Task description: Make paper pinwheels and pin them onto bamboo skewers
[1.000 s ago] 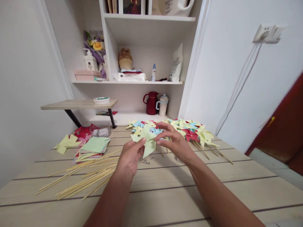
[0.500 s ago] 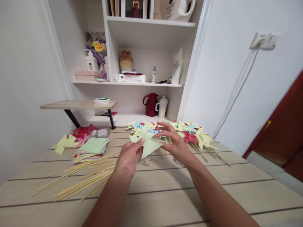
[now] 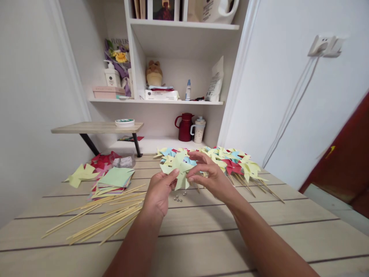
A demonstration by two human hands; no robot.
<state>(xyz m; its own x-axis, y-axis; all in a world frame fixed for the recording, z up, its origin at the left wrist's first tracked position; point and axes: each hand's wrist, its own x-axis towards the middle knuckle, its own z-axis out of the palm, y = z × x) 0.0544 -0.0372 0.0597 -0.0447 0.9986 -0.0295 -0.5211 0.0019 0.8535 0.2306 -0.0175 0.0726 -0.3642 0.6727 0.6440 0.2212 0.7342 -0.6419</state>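
A pale green paper pinwheel (image 3: 179, 166) is held up between both hands above the table. My left hand (image 3: 161, 188) pinches its lower left side, thumb on top. At its right edge, my right hand (image 3: 206, 172) is closed with thumb and fingers on one paper blade. Several small silvery beads (image 3: 178, 198) lie on the table just below the paper. Behind the hands is a heap of finished pinwheels (image 3: 230, 165) in yellow, blue and red, some on wooden sticks.
Loose wooden sticks (image 3: 106, 223) are spread at the left, beside a stack of coloured paper squares (image 3: 117, 177). A yellow folded paper (image 3: 81, 175) and a clear box (image 3: 123, 161) lie behind. A small raised stand (image 3: 98, 127), a red jug (image 3: 185, 127) and a cup (image 3: 198, 130) are farther back.
My right hand has moved slightly left and inward with its fingers drawn together. The lower blade of the pinwheel now looks narrower. The left hand keeps its grip.
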